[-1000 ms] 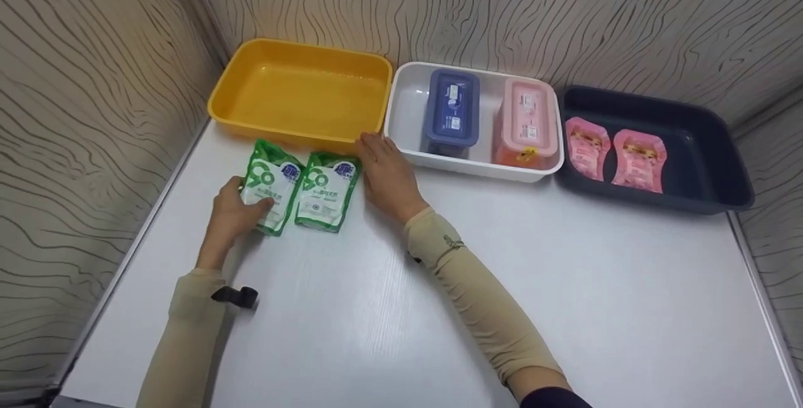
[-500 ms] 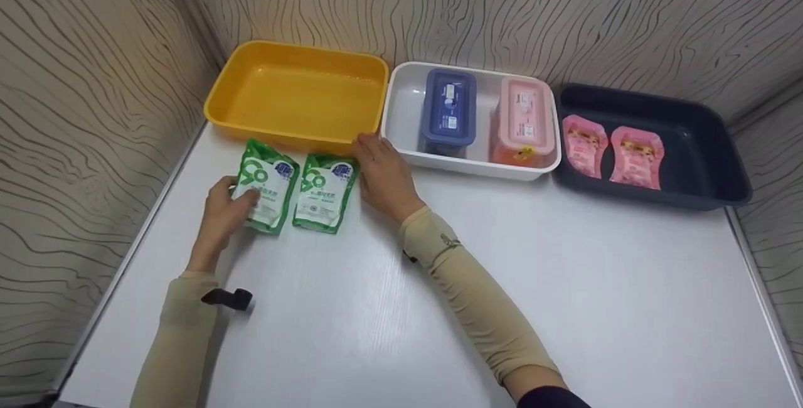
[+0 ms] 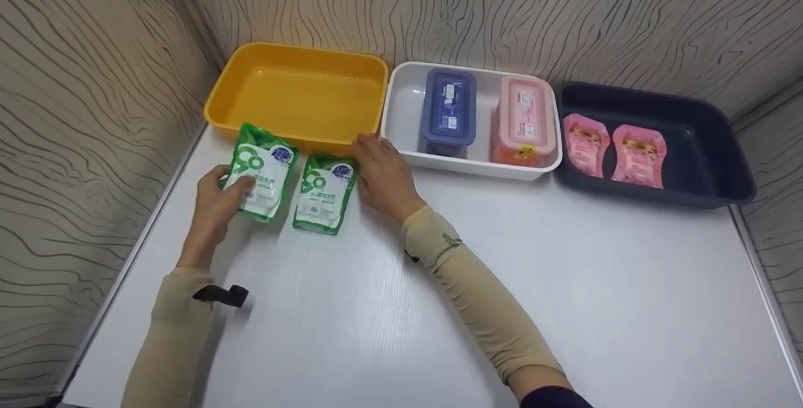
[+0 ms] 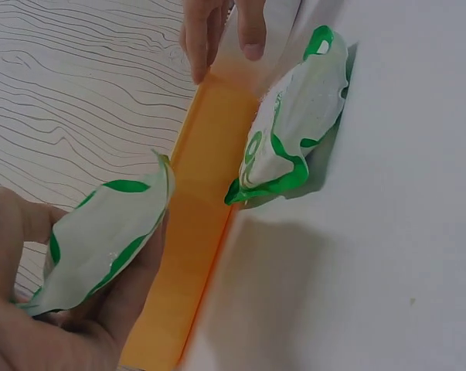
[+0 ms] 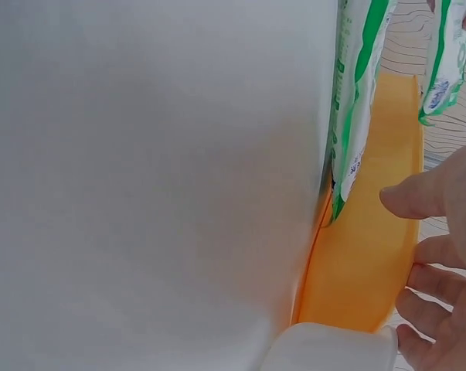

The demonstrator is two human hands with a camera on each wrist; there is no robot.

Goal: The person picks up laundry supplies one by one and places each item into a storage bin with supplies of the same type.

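Observation:
Two green-and-white pouches are in front of the yellow tray (image 3: 301,91). My left hand (image 3: 219,204) grips the left pouch (image 3: 266,172) by its side, thumb on the printed face; in the left wrist view this pouch (image 4: 109,239) is raised off the table. The other pouch (image 3: 323,198) lies flat on the table, between the held pouch and my right hand. My right hand (image 3: 386,176) rests its fingertips at the yellow tray's front right corner, beside the white tray. In the right wrist view the right hand's (image 5: 441,255) fingers are fairly straight, touching the tray rim, with nothing gripped.
A white tray (image 3: 401,110) in the middle holds a blue lidded box (image 3: 450,107) and a pink lidded box (image 3: 527,116). At right, a dark navy tray (image 3: 702,150) holds two pink packets (image 3: 638,157). Patterned walls stand behind and at both sides.
My left hand has lifted the left pouch off the table and moved it slightly up and left, toward the yellow tray. The right hand and the other pouch stay in place.

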